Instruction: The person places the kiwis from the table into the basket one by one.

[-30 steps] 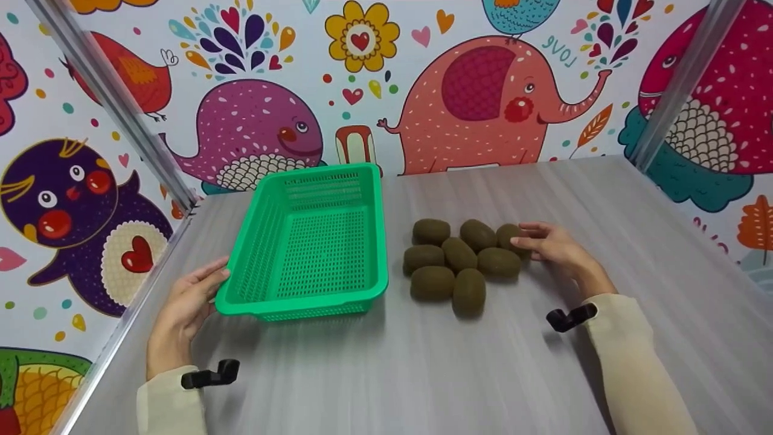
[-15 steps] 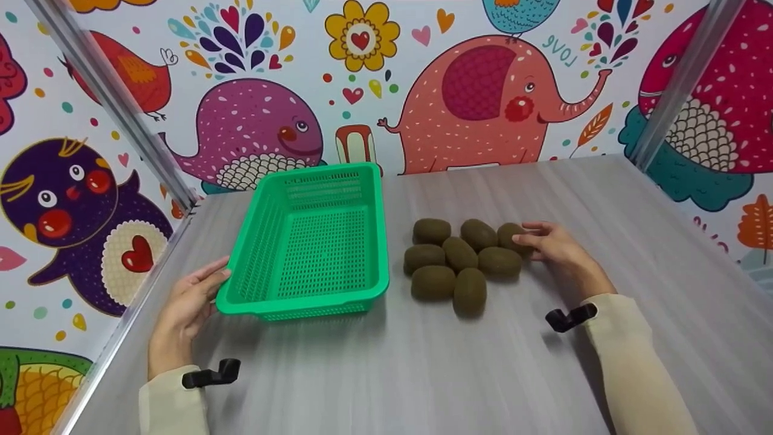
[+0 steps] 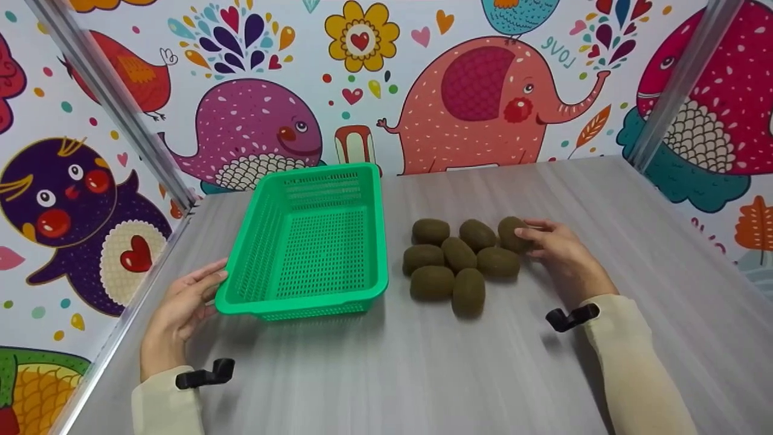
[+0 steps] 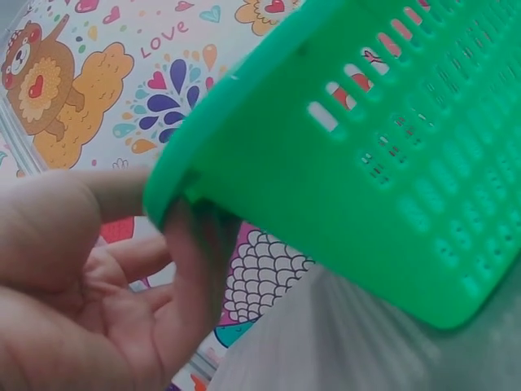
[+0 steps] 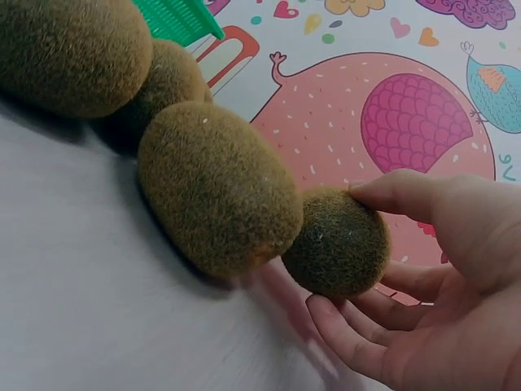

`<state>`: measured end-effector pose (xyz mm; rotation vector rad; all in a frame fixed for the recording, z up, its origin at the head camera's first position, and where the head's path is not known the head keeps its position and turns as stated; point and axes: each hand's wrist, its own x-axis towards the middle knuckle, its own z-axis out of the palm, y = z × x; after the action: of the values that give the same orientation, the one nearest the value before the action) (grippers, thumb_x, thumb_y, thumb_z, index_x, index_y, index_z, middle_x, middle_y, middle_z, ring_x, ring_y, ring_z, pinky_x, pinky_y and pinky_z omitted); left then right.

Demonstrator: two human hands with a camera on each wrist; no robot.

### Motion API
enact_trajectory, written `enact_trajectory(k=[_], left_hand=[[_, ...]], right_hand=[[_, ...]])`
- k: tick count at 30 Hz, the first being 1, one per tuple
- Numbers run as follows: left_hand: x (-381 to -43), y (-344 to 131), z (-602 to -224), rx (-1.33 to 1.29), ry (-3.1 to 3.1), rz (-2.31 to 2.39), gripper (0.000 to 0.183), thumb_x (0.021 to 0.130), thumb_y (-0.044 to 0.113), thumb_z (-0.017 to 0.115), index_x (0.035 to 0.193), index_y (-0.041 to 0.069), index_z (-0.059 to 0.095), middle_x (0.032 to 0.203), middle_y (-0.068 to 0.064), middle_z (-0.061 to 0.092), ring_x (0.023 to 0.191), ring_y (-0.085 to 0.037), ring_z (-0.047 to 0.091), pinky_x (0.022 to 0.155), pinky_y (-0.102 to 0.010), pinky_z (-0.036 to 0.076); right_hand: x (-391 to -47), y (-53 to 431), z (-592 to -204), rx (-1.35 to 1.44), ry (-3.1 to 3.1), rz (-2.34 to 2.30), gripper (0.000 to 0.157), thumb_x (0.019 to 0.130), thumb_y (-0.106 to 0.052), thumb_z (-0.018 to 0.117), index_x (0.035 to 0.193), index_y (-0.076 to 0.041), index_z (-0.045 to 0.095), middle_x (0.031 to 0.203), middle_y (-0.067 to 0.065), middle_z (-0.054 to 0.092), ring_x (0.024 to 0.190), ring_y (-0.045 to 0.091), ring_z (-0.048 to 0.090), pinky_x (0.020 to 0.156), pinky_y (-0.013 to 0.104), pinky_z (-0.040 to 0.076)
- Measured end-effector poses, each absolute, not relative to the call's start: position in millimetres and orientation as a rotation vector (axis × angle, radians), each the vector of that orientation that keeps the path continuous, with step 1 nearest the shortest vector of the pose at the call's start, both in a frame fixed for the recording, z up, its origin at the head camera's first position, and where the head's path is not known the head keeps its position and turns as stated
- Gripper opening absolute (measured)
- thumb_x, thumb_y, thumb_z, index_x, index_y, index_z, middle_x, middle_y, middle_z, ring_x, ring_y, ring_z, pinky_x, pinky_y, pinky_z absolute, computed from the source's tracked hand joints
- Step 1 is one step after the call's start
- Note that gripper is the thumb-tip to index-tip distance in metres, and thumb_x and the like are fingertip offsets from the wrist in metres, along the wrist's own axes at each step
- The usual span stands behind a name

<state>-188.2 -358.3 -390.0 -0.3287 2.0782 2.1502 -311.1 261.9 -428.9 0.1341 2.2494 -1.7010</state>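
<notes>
My left hand (image 3: pixel 184 311) pinches the near-left rim of a green plastic basket (image 3: pixel 381 260); in the left wrist view the thumb and fingers (image 4: pixel 195 285) close on the basket's edge (image 4: pixel 269 187). Nothing lies inside the basket. On the right, my right hand (image 3: pixel 561 251) pinches a brown kiwi (image 3: pixel 512 234) at the far right of a group. The right wrist view shows thumb and fingertips on opposite sides of that kiwi (image 5: pixel 338 244), with a larger kiwi (image 5: pixel 220 187) just in front of it. Several other kiwis (image 3: pixel 460 254) lie close together between basket and right hand.
The grey wood-grain table (image 3: pixel 435 362) carries everything. A printed cartoon wall (image 3: pixel 362 90) stands behind it and on the left. Metal posts (image 3: pixel 121 109) rise at the back corners. Black wrist mounts (image 3: pixel 208 374) stick out from both sleeves.
The kiwi in my right hand has shifted slightly up and away from its neighbours. The left hand has drifted a little left at the wrist; the basket stays in place.
</notes>
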Motion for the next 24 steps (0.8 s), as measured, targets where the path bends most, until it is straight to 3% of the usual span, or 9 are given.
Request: enact_trajectory(k=[4,9,16,24], left_hand=[[-187,-361,-389,-0.282,2.077,2.143,0.016,0.101,0.022,0.061,0.108,0.034,0.071,0.098,0.012,0.076,0.088,-0.007,0.074,0.077,-0.028,0.062],[-186,-362,-389,-0.248,2.083,2.135,0.021,0.101,0.018,0.060,0.107,0.035,0.070,0.098,0.013,0.076,0.088,-0.006,0.073,0.076,-0.027,0.061],[-187,-361,-389,-0.244,2.087,2.133,0.021,0.102,0.018,0.059,0.109,0.035,0.068,0.097,0.013,0.076,0.086,-0.006,0.073,0.074,-0.027,0.061],[-188,-359,-390,-0.268,2.099,2.128,0.021,0.101,0.018,0.060,0.106,0.036,0.069,0.097,0.012,0.076,0.085,-0.006,0.074,0.074,-0.027,0.061]], right_hand=[[-309,260,-427,0.175,2.192,-1.754,0.081,0.094,-0.044,0.067,0.156,-0.007,0.030,0.156,0.014,0.034,0.123,0.018,0.047,0.095,0.022,0.051],[-310,254,-422,0.185,2.159,-1.830,0.083,0.093,-0.043,0.070,0.155,-0.007,0.031,0.153,0.015,0.038,0.109,0.012,0.058,0.090,0.023,0.056],[-308,247,-411,0.160,1.967,-1.996,0.084,0.092,-0.037,0.073,0.155,-0.005,0.028,0.156,0.011,0.032,0.135,0.020,0.042,0.091,0.022,0.055],[-305,238,-400,0.139,1.866,-2.052,0.084,0.091,-0.036,0.073,0.155,-0.006,0.029,0.145,0.005,0.042,0.131,0.021,0.046,0.106,0.032,0.051]])
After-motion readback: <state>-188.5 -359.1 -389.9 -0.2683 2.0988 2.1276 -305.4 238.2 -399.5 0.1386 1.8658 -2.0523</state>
